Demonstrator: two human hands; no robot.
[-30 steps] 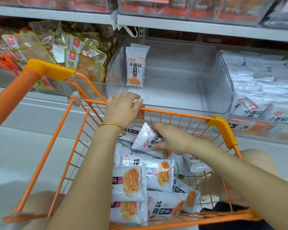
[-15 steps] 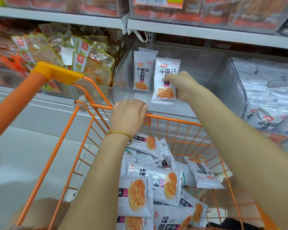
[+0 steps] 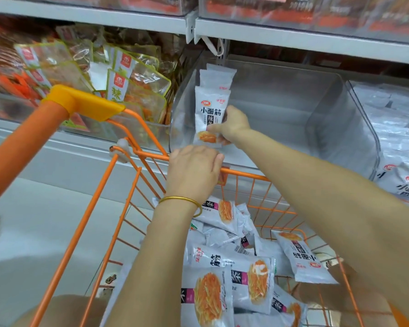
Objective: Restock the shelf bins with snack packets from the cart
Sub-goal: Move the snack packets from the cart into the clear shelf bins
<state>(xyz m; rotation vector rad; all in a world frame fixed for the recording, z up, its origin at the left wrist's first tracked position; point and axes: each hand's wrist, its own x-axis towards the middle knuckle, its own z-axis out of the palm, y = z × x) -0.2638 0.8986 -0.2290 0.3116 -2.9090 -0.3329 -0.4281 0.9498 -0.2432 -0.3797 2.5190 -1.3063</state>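
A white snack packet (image 3: 209, 114) with black lettering and an orange picture stands upright at the left end of a clear plastic bin (image 3: 293, 109). My right hand (image 3: 232, 125) pinches its lower right edge inside the bin. Behind it stand more white packets (image 3: 216, 75) against the bin's left wall. My left hand (image 3: 193, 171), with a gold bangle on the wrist, grips the front rim of the orange wire cart (image 3: 246, 175). Several identical packets (image 3: 229, 274) lie heaped in the cart below.
The bin to the left holds clear yellow-edged snack bags (image 3: 132, 86). The bin to the right is full of white packets (image 3: 397, 142). A grey shelf (image 3: 293, 41) runs close overhead. The cart's orange handle (image 3: 24, 138) crosses the left side.
My right hand carried a packet from the cart up into the clear bin and moved it left against the packets standing there. My left hand stayed on the cart rim.
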